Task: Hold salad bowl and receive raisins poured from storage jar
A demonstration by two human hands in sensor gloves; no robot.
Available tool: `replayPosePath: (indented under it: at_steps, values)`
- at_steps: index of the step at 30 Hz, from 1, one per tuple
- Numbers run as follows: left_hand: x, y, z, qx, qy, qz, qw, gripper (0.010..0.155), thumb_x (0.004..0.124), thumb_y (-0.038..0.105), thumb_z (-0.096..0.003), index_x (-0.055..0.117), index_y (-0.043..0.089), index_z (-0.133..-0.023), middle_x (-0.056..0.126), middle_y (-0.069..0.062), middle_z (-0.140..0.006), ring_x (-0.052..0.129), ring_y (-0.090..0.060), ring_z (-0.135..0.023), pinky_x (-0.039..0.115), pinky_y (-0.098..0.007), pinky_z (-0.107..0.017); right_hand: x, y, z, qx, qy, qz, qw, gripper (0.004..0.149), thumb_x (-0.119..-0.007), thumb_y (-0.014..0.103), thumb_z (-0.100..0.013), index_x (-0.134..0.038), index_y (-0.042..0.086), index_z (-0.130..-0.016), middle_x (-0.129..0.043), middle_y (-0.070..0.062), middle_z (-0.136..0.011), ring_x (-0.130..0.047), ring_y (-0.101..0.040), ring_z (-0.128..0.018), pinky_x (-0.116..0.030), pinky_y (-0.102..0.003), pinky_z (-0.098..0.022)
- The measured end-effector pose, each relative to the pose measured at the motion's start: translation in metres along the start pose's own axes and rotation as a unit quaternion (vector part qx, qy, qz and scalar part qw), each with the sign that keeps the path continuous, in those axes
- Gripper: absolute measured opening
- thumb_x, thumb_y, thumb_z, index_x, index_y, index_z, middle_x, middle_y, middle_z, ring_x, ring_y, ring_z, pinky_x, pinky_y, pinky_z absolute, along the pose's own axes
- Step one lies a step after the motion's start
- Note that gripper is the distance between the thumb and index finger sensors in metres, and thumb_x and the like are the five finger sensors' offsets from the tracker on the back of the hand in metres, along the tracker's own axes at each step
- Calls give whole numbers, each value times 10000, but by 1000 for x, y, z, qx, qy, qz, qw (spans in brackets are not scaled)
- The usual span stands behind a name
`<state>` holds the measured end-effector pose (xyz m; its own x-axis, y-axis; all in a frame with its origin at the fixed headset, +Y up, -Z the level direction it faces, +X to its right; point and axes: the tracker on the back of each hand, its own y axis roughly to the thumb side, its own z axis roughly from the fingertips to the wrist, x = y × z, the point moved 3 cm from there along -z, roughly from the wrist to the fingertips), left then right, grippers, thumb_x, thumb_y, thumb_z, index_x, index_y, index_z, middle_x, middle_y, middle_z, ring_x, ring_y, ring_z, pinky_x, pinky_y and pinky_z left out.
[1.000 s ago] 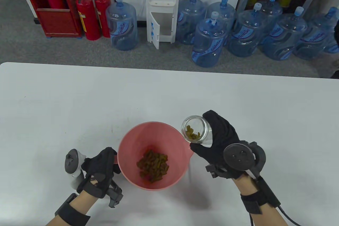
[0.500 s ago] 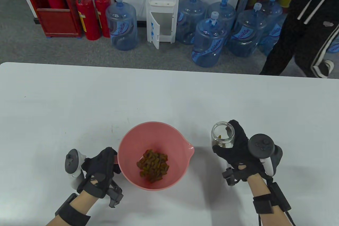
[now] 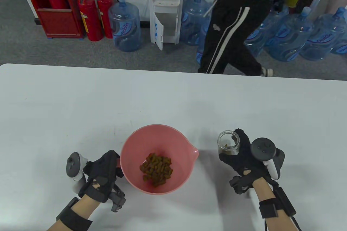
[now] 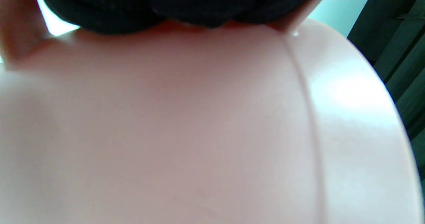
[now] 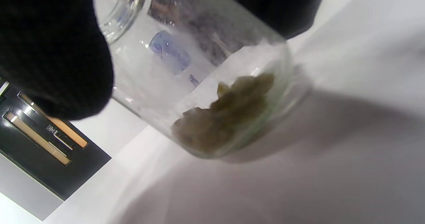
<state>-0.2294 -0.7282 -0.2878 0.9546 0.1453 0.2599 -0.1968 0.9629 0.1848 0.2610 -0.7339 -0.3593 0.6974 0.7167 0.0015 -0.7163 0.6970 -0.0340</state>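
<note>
**Spotter:** Grips first, what have you got?

**Me:** My left hand (image 3: 101, 172) grips the left side of the salad bowl (image 3: 135, 144); in the left wrist view my fingers (image 4: 172, 4) curl over its rim, pink wall filling the frame. My right hand (image 3: 245, 158) wraps the storage jar (image 3: 228, 145), mouth up, upright or close to it, well apart from the bowl on the right.

**Spotter:** And the raisins?

**Me:** A heap of raisins (image 3: 156, 168) sits at the bowl's bottom; a small clump (image 5: 225, 114) rests at the jar's base. The jar looks to be at the table (image 3: 81, 106); I can't tell if it's touching.

**Spotter:** Advice?

**Me:** I judge the pour mostly done. I keep the bowl pinned flat, spout (image 3: 195, 152) toward the jar, and set the glass down gently, base flat.
</note>
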Motion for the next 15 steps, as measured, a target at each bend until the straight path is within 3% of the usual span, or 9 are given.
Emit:
replayPosePath:
  at_steps: [3, 9, 15]
  values:
    - [0, 1, 0, 6, 2, -5, 1000, 487, 560, 541, -427, 856, 154, -415, 877, -23, -280, 888, -364, -312, 700, -569, -505, 2, -6, 2, -3, 4, 14, 1000, 1092, -1003, 573, -255, -268, 301, -1014, -479, -13, -1069, -680, -330, -991, -626, -536, -722]
    - [-1, 1, 0, 8, 3, -4, 1000, 487, 560, 541, -426, 856, 154, -415, 876, -22, -280, 888, -364, -311, 701, -568, -504, 4, -13, 10, -19, 25, 23, 999, 1091, -904, 631, -299, -193, 243, -1030, -416, -67, -1081, -562, -363, -1017, -478, -582, -741]
    - [-1, 2, 0, 11, 3, -3, 1000, 487, 560, 541, -427, 856, 155, -414, 876, -22, -279, 888, -363, -310, 701, -568, -503, 24, 4, 23, 15, -8, 40, 999, 1074, -824, 687, -317, -174, 229, -1040, -356, -75, -1101, -473, -364, -1044, -390, -596, -755]
